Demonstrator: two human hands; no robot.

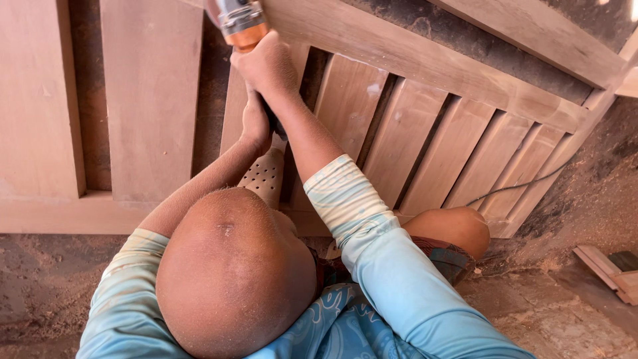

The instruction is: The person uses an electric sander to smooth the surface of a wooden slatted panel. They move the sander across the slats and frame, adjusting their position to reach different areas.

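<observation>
A power tool (242,23) with a silver and orange body is pressed against a slatted wooden panel (425,133) at the top of the view. My right hand (269,66), on the arm in the pale blue sleeve, is closed over the tool's body. Just below it, my left hand (256,123) grips the tool's dark rear handle (272,125). A bare head fills the lower middle of the view and hides the lap and the panel's near edge.
A white perforated clog (266,176) rests on the panel's bottom rail (66,213). A thin cable (518,186) runs across the slats on the right. A bare knee (452,226) is at the right. Sawdust covers the floor (40,286). Wood offcuts (608,266) lie at the far right.
</observation>
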